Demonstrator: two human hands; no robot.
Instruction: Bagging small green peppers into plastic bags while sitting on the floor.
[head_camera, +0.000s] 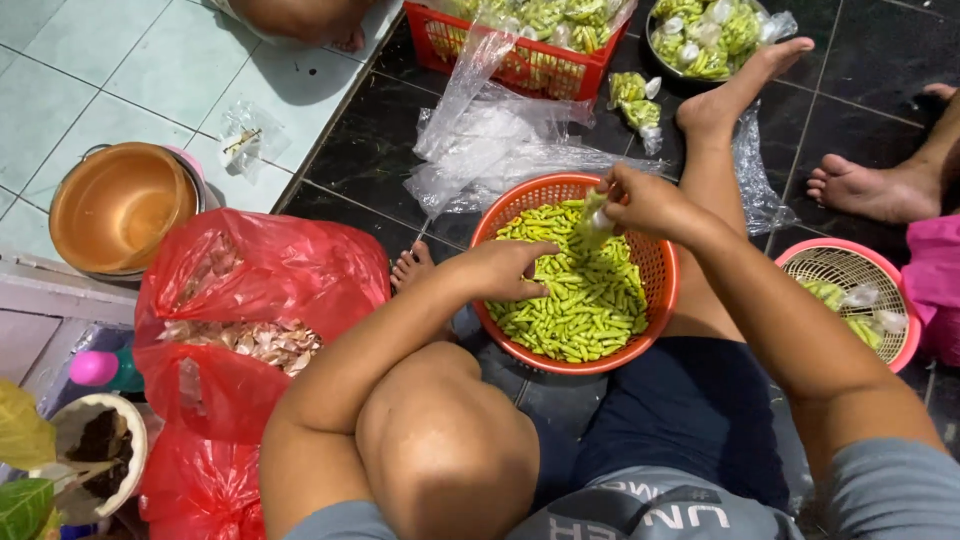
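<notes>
Hundreds of small green chilies (585, 300) fill a round orange basket (655, 262) on the dark floor between the person's legs. They are slim, glossy and pale green. The left hand (508, 270) lies palm down on the pile, fingers curled into the chilies. The right hand (645, 203) hovers over the far rim, pinched shut around one small clear bag (592, 222) partly filled with chilies. Farther off stand one red crate (520, 50) and one dark bowl (712, 35) of filled bags. One pink basket (858, 300) sits right; two red bags (250, 330) lie left, near one copper-coloured bowl (118, 205).
</notes>
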